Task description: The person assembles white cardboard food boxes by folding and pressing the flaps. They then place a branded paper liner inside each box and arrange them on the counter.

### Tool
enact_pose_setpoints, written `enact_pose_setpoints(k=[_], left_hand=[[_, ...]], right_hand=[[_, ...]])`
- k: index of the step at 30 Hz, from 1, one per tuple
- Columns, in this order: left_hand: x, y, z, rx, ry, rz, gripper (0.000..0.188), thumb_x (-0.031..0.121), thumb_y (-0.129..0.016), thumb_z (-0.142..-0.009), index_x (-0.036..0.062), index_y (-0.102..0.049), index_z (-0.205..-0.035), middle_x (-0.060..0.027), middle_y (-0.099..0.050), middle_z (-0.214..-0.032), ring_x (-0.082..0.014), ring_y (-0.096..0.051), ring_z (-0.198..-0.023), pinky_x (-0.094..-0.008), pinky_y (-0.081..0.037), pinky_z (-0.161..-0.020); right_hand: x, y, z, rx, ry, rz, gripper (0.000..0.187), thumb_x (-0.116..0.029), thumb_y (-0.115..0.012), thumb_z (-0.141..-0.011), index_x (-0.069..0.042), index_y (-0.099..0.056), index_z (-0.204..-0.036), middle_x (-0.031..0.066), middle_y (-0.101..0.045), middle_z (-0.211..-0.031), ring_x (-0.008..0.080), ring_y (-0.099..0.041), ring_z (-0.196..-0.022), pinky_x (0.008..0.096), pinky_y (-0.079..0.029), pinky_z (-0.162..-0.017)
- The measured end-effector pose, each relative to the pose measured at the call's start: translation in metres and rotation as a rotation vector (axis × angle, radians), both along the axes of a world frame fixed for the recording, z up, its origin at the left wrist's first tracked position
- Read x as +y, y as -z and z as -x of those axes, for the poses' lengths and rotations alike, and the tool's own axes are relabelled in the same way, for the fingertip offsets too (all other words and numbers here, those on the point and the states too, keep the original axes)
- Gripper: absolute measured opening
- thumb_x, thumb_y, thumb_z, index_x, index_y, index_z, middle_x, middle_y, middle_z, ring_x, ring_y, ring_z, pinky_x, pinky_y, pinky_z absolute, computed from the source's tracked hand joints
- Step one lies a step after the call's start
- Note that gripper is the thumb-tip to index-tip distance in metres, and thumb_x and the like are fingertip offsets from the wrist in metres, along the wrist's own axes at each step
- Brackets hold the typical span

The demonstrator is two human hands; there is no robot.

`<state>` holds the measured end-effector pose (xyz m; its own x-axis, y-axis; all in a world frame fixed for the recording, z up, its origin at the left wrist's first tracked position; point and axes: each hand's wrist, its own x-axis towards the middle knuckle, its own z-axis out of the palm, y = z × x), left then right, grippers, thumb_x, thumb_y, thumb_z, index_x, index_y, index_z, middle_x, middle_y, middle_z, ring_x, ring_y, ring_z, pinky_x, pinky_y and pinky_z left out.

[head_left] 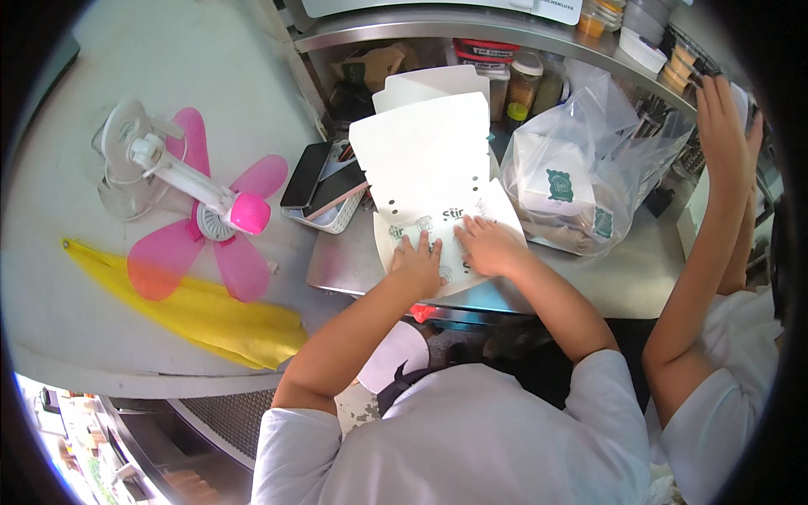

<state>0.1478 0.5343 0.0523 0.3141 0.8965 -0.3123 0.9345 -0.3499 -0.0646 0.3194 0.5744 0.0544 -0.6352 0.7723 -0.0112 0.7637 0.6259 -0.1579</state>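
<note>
An unfolded white cardboard box [425, 139] lies on the metal counter, its tall lid flap rising at the back. A sheet of white paper with dark print [459, 268] lines its near part. My left hand [415, 268] rests flat on the left of that sheet, fingers spread. To its right, my right hand [491, 247] also presses on the paper with its fingers stretched out. Neither hand grips anything. Part of the paper is hidden under my hands.
Right of the box stands a clear plastic bag [623, 143] with a white box inside. A small white basket [338, 220] holding phones is at the left. A pink fan [215, 220] and a yellow cloth [194, 311] are farther left. Another person's arm [705, 278] reaches up at right.
</note>
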Motion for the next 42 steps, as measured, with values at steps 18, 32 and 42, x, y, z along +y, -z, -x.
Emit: enact_pose_setpoints(k=[18,32,42], left_hand=[[-0.060,-0.015,0.054,-1.621,-0.812,-0.050,0.050,0.010,-0.049,-0.091,-0.0037,-0.032,-0.136,-0.0174,-0.040,-0.135,-0.0251,-0.036,-0.128,-0.0345,-0.028,-0.104],[-0.036,0.032,0.076,-2.365,-0.745,-0.054,0.073,0.055,-0.023,-0.095,-0.0044,-0.031,-0.137,-0.0147,-0.037,-0.141,-0.0260,-0.035,-0.129,-0.0378,-0.025,-0.107],[-0.046,0.048,0.060,-2.337,-0.791,0.008,0.061,0.039,-0.041,-0.087,0.0031,-0.035,-0.135,-0.0172,-0.041,-0.133,-0.0326,-0.040,-0.123,-0.0451,-0.031,-0.102]], right_hand=[[-0.048,-0.029,-0.041,0.920,0.367,0.203,0.034,-0.008,-0.061,-0.081,-0.004,-0.055,-0.114,0.0144,-0.055,-0.102,0.0237,-0.057,-0.088,0.0309,-0.045,-0.077],[-0.031,-0.037,0.058,0.426,-0.321,0.271,0.015,-0.006,-0.056,-0.076,0.000,-0.060,-0.089,0.0144,-0.060,-0.085,0.0316,-0.059,-0.081,0.0424,-0.048,-0.072],[-0.017,-0.002,0.106,-0.013,-0.309,0.489,0.031,-0.022,-0.055,-0.080,-0.013,-0.058,-0.110,0.0150,-0.062,-0.094,0.0326,-0.062,-0.087,0.0419,-0.049,-0.073]])
